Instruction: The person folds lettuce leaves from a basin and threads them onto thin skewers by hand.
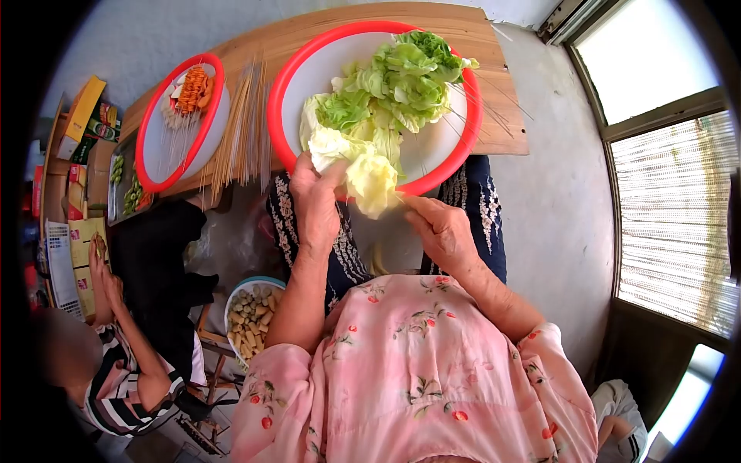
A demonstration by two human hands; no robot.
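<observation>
While both hands work at the near rim of the big basin, one wooden table [505, 116] spans beyond the grip. Two red-rimmed basins on it: large basin [423, 158] just past the hands, small basin [202, 150] well left of them. Co-worker [127, 370] low left of the grip. One bowl [230, 307] of cut pieces, below left of the left hand. Lettuce heap [401, 85] in the large basin, directly beyond the grip. Loose sticks [241, 127], too many to count, between basins. One pale lettuce piece [372, 181] at the grip, over the rim.

Left hand [315, 193]: forearm up from lower left, fingers and thumb closed on the pale piece. Right hand [441, 230]: forearm angled up-left, thumb and forefinger pinched shut at its right edge; can't tell what's between them.

Boxes [83, 119] far left of the grip carry print, too small to read.
</observation>
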